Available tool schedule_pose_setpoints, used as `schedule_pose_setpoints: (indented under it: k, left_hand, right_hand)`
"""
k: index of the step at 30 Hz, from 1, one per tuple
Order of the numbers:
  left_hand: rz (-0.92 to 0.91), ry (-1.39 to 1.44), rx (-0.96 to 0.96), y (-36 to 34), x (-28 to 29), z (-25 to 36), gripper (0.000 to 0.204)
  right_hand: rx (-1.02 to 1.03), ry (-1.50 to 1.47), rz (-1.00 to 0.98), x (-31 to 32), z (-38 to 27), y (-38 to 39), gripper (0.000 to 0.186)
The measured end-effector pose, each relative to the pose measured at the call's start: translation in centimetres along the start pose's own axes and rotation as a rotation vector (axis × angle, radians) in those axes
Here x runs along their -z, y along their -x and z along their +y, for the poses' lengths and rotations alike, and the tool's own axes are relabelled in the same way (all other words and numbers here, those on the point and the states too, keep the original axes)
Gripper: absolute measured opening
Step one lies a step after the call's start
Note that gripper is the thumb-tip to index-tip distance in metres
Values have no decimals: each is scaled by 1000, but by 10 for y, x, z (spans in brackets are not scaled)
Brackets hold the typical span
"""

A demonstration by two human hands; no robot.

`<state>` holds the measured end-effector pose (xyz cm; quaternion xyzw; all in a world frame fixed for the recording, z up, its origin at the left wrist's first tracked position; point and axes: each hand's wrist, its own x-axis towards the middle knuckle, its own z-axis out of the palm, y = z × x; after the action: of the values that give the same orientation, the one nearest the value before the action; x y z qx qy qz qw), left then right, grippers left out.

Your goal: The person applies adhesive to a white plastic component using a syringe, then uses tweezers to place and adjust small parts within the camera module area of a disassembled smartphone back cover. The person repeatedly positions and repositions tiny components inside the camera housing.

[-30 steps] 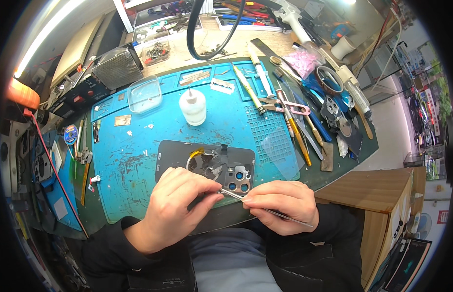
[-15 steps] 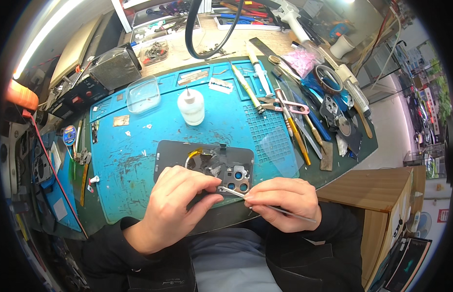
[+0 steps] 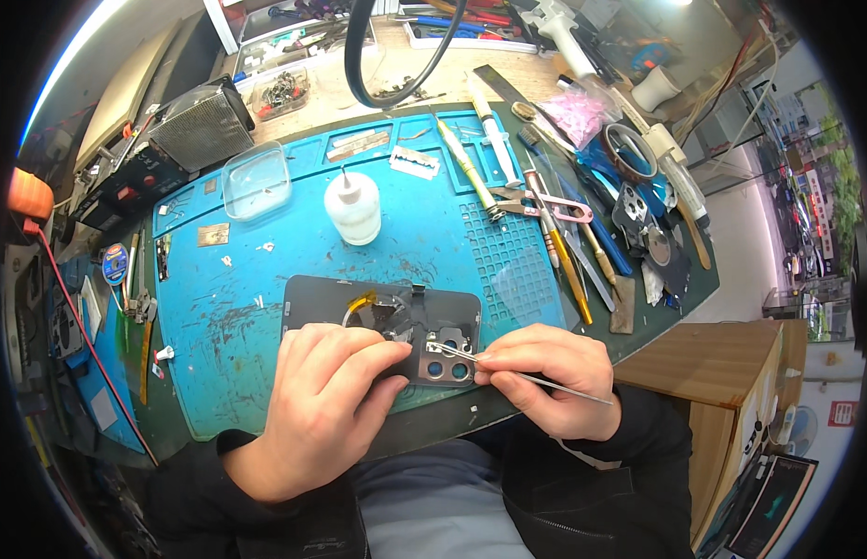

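A dark phone back panel (image 3: 308,296) lies on the blue work mat in front of me, its camera rings at the right end and an amber strip with torn black film near its middle. My right hand (image 3: 550,382) pinches slim metal tweezers (image 3: 578,393), their tips over the camera area. Whether a small part sits between the tips is too fine to tell. Over the panel's near left portion is my left hand (image 3: 326,401), its thumb and forefinger bent with a gap between the tips and nothing visible in them.
Beyond the panel stands a white dispenser bottle (image 3: 352,210), beside a clear plastic tray (image 3: 257,182). Pens, pliers (image 3: 545,207) and brushes crowd the mat's right side. A black cable loop (image 3: 359,65) hangs over the far edge. A wooden cabinet (image 3: 704,363) stands at right.
The tweezers' tips have moved from beside my left fingertips to over the camera rings. My left hand has drawn slightly left and down, and its thumb and forefinger are clear of the tweezers.
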<state>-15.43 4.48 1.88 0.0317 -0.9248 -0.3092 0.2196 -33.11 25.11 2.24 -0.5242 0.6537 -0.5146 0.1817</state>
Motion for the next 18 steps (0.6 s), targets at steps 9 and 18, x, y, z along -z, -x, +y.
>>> schedule_pose_setpoints:
  k: [9,18]
  left_hand:
    - [-44,15,32,0,2,2,44]
    - [-35,0,30,1,2,2,44]
  right_hand:
    - [-17,1,3,-1,1,-2,23]
    - [-19,-4,12,-1,1,-3,25]
